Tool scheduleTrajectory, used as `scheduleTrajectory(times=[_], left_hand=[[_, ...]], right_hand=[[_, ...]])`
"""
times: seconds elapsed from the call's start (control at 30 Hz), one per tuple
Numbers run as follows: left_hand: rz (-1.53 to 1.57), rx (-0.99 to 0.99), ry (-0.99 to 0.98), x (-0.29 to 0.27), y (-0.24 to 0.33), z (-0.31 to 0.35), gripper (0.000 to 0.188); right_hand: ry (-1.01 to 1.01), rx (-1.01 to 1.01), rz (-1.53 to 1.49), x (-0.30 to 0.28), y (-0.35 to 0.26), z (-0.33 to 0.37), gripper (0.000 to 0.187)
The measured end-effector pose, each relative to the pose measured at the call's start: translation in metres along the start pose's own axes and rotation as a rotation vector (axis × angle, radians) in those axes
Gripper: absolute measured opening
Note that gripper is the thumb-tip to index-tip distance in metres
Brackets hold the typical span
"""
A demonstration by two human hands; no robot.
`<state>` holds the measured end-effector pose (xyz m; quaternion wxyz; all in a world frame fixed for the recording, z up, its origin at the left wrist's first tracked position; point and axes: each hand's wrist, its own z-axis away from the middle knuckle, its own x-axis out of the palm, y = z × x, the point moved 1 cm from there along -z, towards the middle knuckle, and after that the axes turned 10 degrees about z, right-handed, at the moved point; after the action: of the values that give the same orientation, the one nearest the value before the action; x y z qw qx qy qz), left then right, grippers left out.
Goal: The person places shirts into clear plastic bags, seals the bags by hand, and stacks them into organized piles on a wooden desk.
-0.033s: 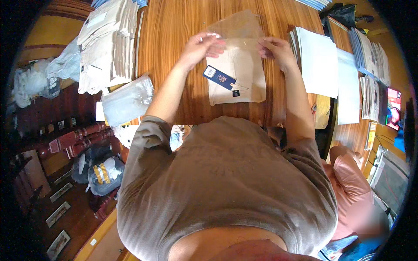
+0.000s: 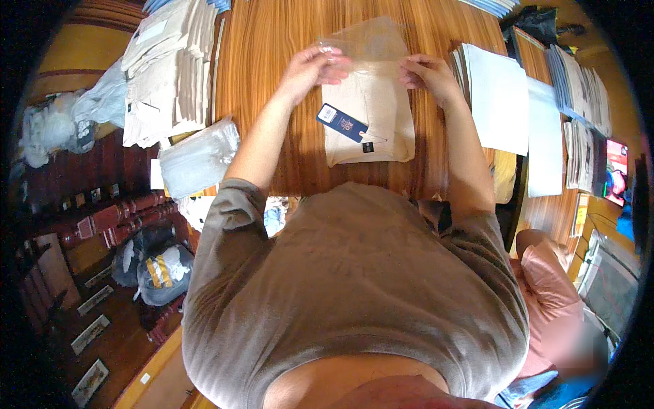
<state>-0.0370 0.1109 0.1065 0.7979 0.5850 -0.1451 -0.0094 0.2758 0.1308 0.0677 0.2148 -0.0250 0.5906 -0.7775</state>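
Left hand (image 2: pixel 315 68) and right hand (image 2: pixel 426 73), fingers pinched shut, grip the mouth of a clear plastic bag (image 2: pixel 368 48) over a folded beige garment (image 2: pixel 368 119) on the counter (image 2: pixel 272 82); thin, slippery film, probably best held at its edges.

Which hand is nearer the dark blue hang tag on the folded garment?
Left. The left hand grips the clear bag just above the dark blue hang tag; the right hand holds the bag's far side.

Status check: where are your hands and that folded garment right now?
Left hand and right hand pinch the clear bag mouth. Beige folded garment partly inside, flat on table. Nothing in the way.
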Motion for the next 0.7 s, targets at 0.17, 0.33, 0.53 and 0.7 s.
scheduleTrajectory(times=[0.17, 0.33, 0.53, 0.7], left_hand=[[-0.160, 0.029, -0.137, -0.013, 0.039, -0.035, 0.030], [-0.332, -0.029, -0.105, -0.027, 0.060, -0.049, 0.030], [-0.385, 0.110, 0.238, -0.028, 0.026, -0.070, 0.024], [-0.410, -0.010, 0.313, -0.045, -0.051, -0.075, 0.022]], right_hand=[[-0.259, 0.119, -0.285, -0.002, -0.040, -0.048, 0.051], [-0.041, -0.039, -0.311, 0.004, -0.021, -0.104, 0.050], [-0.043, -0.061, -0.146, -0.016, -0.024, -0.099, 0.036], [0.135, -0.036, 0.179, -0.002, 0.026, -0.101, 0.038]])
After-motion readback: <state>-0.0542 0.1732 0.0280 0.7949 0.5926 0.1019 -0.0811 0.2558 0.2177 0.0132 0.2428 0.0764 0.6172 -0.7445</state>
